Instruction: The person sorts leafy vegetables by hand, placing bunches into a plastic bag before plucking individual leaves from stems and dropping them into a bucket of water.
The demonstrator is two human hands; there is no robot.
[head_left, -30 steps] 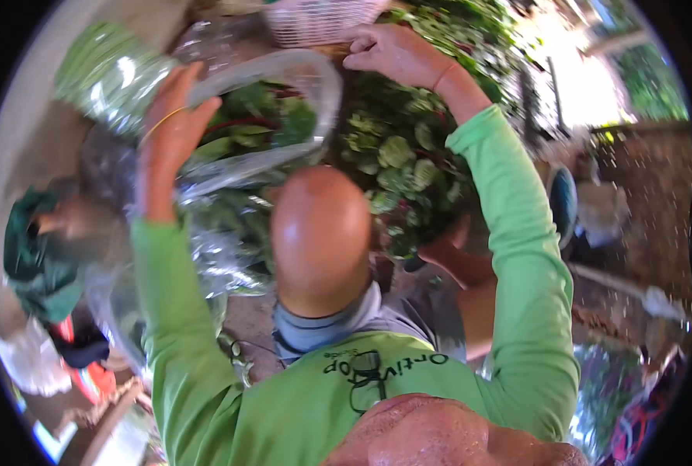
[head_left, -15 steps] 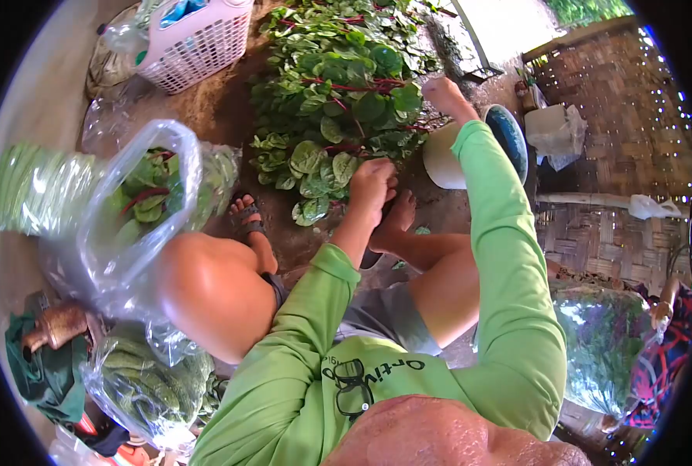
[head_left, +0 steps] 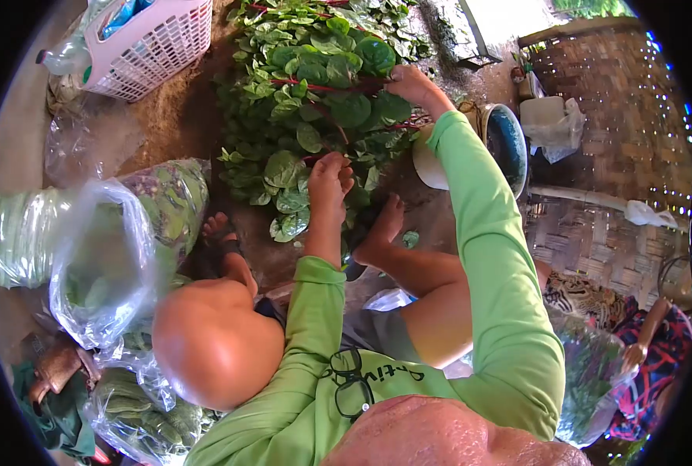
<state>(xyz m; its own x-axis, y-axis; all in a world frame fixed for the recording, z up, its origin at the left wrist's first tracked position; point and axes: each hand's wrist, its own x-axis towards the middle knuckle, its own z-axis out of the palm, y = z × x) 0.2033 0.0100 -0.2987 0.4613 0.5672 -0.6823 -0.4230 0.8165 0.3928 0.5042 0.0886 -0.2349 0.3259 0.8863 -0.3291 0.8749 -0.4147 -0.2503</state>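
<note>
A large heap of red-stemmed leafy greens (head_left: 315, 93), looking like Malabar spinach, lies on the floor in front of me. My left hand (head_left: 330, 180) is closed at the heap's near edge around the stem end of a few sprigs, their leaves pointing left. Farther out, my right hand (head_left: 417, 87) pinches a red stem at the heap's right side. To my left stands a clear plastic bag (head_left: 101, 264) with its mouth open and blurred greens inside. Fingertips of both hands are partly hidden.
A pink plastic basket (head_left: 159, 46) stands at upper left. Right of the heap are buckets (head_left: 505, 147) and a woven bamboo wall (head_left: 610, 101). Bagged green vegetables (head_left: 140, 412) lie at lower left. Another person's hand (head_left: 633, 357) touches a clear bag of greens at lower right.
My right hand has gone from hovering by the bucket to a red stem in the heap. The view has shifted, and the plastic bag's mouth has tipped lower.
</note>
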